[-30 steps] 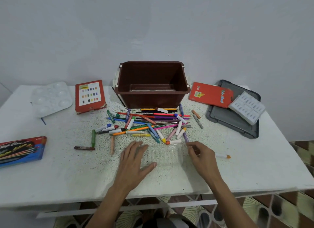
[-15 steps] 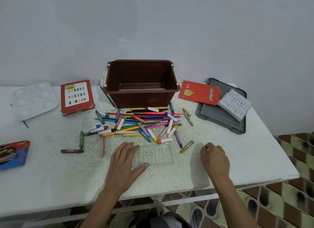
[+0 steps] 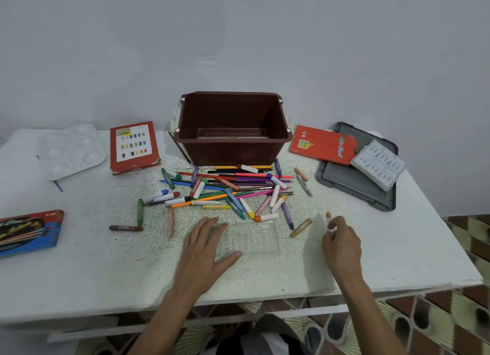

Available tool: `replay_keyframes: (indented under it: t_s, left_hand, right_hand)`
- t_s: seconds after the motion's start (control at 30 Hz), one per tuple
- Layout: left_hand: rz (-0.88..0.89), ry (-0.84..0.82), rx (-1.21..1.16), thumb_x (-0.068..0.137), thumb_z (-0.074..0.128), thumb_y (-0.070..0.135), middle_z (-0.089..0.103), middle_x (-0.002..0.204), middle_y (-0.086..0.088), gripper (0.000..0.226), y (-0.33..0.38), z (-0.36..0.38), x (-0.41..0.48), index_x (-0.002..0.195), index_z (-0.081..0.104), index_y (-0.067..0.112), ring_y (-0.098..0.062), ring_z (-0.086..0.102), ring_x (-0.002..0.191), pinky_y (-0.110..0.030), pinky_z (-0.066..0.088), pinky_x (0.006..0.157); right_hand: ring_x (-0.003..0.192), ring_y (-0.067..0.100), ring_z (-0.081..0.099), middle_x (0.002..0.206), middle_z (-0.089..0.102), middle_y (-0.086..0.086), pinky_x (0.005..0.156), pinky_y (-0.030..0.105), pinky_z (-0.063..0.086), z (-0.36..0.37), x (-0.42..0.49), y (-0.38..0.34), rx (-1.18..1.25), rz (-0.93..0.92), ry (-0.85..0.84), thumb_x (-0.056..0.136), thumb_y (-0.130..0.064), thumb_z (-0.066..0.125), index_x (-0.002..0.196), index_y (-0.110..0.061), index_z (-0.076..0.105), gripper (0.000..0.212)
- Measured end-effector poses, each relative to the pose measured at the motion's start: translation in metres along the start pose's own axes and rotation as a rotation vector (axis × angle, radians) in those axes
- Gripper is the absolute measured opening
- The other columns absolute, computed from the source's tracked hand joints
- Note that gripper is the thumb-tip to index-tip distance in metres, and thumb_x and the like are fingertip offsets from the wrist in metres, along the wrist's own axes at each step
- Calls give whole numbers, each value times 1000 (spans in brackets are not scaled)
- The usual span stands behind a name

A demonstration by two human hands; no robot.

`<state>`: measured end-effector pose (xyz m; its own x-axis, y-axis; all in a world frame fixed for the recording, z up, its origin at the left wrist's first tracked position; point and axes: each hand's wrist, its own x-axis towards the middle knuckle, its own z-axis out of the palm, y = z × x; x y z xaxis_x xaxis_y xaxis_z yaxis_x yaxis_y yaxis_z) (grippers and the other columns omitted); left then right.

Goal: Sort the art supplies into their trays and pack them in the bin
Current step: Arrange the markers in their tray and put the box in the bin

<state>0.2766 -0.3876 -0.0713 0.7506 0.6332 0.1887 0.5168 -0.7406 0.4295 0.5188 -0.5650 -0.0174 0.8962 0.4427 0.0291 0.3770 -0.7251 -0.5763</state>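
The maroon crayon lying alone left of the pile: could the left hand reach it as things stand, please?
Probably yes. The left hand rests flat on the clear tray, holding nothing; the maroon crayon lies on the table to its left. Only a peach crayon lies flat between, easy to pass over.

Crayon pile blocks the bin front.

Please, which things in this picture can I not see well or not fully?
Head view:
- Crayon in the right hand: only its orange tip shows; the hand hides the rest.
- Pencil box: cut off by the left edge.
- Brown bin: contents unclear, floor dark.
- Clear tray: slots faint; left hand covers part.
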Motion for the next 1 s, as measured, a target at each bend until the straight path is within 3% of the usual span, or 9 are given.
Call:
replay_keyframes:
  t_s: [0.1, 0.2, 0.27, 0.33, 0.53, 0.63, 0.83, 1.0]
  left_hand:
    - [2, 3, 13, 90, 37, 76, 35, 152, 5, 71, 0, 1, 0, 142, 44, 28, -15, 21, 147, -34, 17, 114]
    - [0, 11, 8, 90, 38, 75, 36, 152, 5, 70, 0, 1, -1, 141, 45, 28, -16, 22, 146, -37, 22, 114]
    - [0, 15, 0, 90, 39, 75, 37, 151, 5, 70, 1, 0, 0, 141, 45, 27, -16, 23, 146, -38, 24, 114]
    - [-1, 16, -3, 91, 39, 74, 37, 151, 5, 69, 1, 1, -1, 141, 45, 27, -16, 23, 146, -40, 26, 114]
    - [-2, 9, 12, 91, 37, 75, 37, 151, 4, 69, 0, 1, 0, 141, 45, 28, -17, 24, 146, -39, 25, 114]
    - [-4, 3, 16, 91, 36, 76, 36, 151, 5, 70, -1, 1, 0, 142, 43, 28, -16, 22, 147, -38, 23, 115]
    - [-14, -4, 6, 90, 38, 76, 35, 152, 5, 70, -1, 1, 0, 142, 44, 29, -14, 20, 147, -36, 21, 114]
    - [-18, -6, 11, 90, 36, 77, 35, 152, 6, 70, -1, 0, 0, 142, 43, 29, -14, 20, 147, -35, 20, 114]
  right_hand:
    - [60, 18, 57, 71, 61, 4, 51, 29, 40, -3, -11, -17, 188, -94, -75, 96, -2, 51, 122, -17, 50, 30]
    - [69, 1, 65, 82, 64, -14, 56, 14, 46, -2, -19, -33, 309, -147, -210, 98, -12, 57, 135, -38, 41, 48]
    - [75, 4, 67, 88, 67, -8, 64, 22, 55, 5, -20, -35, 337, -150, -309, 95, -10, 61, 136, -41, 43, 55]
    - [77, 11, 69, 86, 69, 0, 69, 31, 59, 13, -21, -37, 349, -161, -382, 93, -7, 63, 131, -41, 44, 56]
    - [69, 1, 57, 74, 62, -7, 59, 14, 43, 21, -26, -48, 297, -324, -373, 94, -6, 59, 120, -39, 47, 44]
    - [76, 0, 56, 84, 59, -8, 63, 10, 44, 28, -28, -49, 267, -378, -360, 93, -4, 60, 116, -41, 50, 45]
    - [68, 8, 49, 93, 43, -7, 64, 11, 40, 34, -18, -48, 173, -374, -388, 93, -5, 57, 130, -29, 58, 43]
    - [75, 6, 48, 99, 42, -5, 68, 8, 38, 33, -13, -47, 92, -370, -469, 95, -11, 57, 139, -22, 53, 45]
